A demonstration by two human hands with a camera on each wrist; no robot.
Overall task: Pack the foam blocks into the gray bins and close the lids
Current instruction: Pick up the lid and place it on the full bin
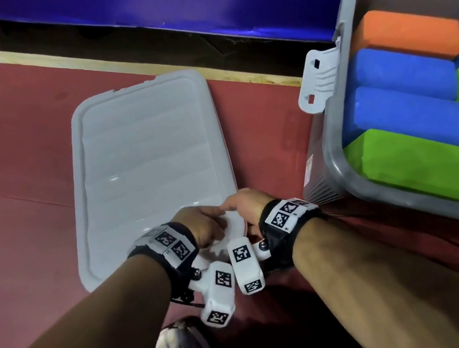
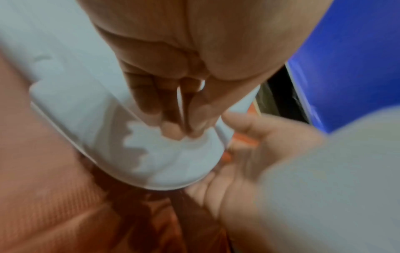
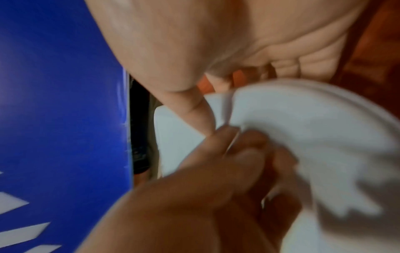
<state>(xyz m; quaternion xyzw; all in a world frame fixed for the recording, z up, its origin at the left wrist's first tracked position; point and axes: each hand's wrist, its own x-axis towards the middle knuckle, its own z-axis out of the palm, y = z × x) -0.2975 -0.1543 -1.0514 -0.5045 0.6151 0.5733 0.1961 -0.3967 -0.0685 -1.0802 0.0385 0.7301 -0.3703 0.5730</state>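
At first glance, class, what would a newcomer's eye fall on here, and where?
The bright orange, blue and green foam blocks filling the open gray bin at the right. Next, the gray lid lying on the red floor at centre, with the left hand and right hand meeting at its near corner.

Both forearms reach down, wrists close together. The left hand lays near-straight fingers atop the flat pale gray plastic lid; the right hand pinches its near right corner, thumb above.
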